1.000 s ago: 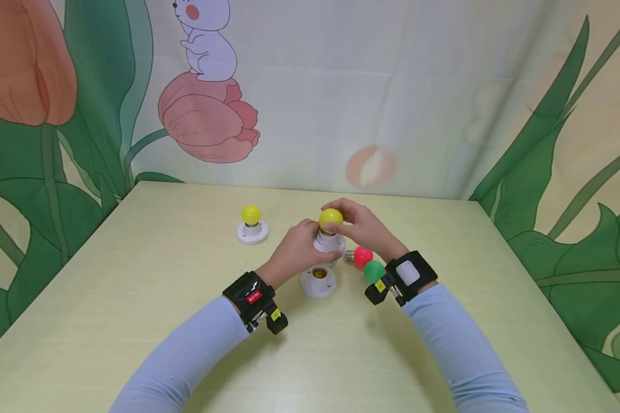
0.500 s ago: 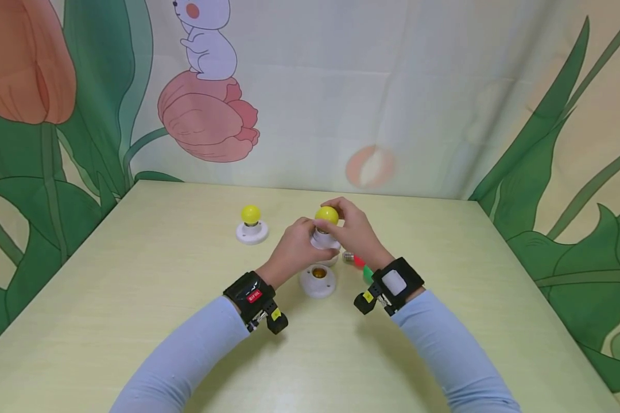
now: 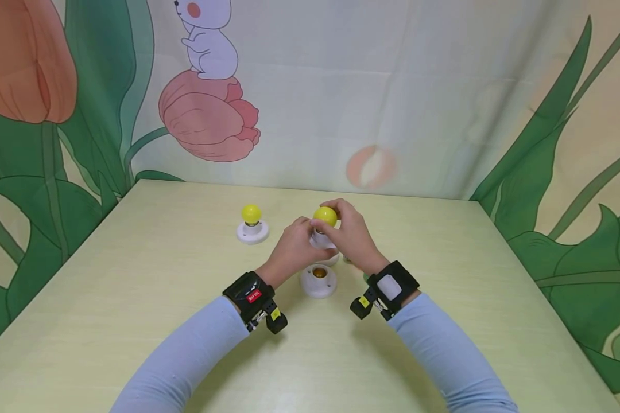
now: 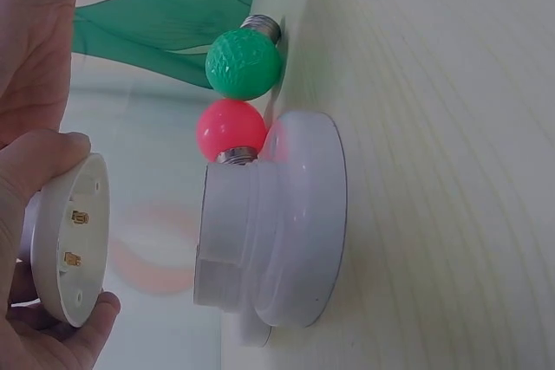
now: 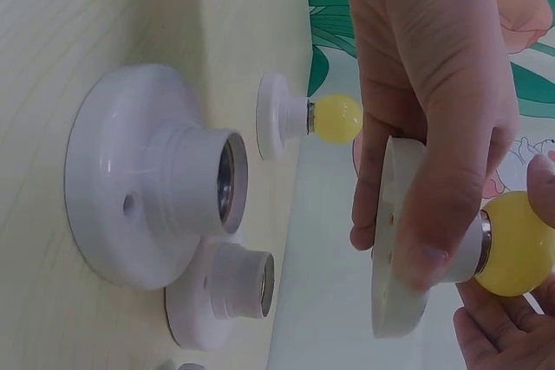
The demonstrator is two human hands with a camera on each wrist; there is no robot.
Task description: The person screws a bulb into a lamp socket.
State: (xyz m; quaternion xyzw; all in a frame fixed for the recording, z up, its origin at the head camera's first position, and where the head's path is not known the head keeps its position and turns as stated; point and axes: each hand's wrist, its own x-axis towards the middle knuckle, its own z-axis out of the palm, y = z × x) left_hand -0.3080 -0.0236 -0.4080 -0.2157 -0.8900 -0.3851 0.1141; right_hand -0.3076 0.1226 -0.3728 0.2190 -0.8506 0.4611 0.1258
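Note:
Above the table, my left hand (image 3: 295,251) grips a white lamp holder (image 5: 395,301) by its round base. Brass contacts on its underside show in the left wrist view. A yellow bulb (image 3: 325,215) sits in the holder's socket. My right hand (image 3: 355,234) pinches that bulb between thumb and fingers. Just below the hands, a white lamp holder (image 3: 318,282) stands on the table with its socket facing up. Another white lamp holder (image 5: 204,301) is close behind it, partly hidden in the head view.
Farther left stands a lamp holder (image 3: 252,234) with a yellow bulb (image 3: 251,214) in it. A red bulb (image 4: 230,129) and a green bulb (image 4: 244,64) lie near the standing holders; my right hand mostly covers them in the head view. A printed curtain (image 3: 310,103) hangs behind the table.
The held bulb and holder have shifted slightly left, together with my right hand. That hand now covers the red bulb and most of the green one in the head view.

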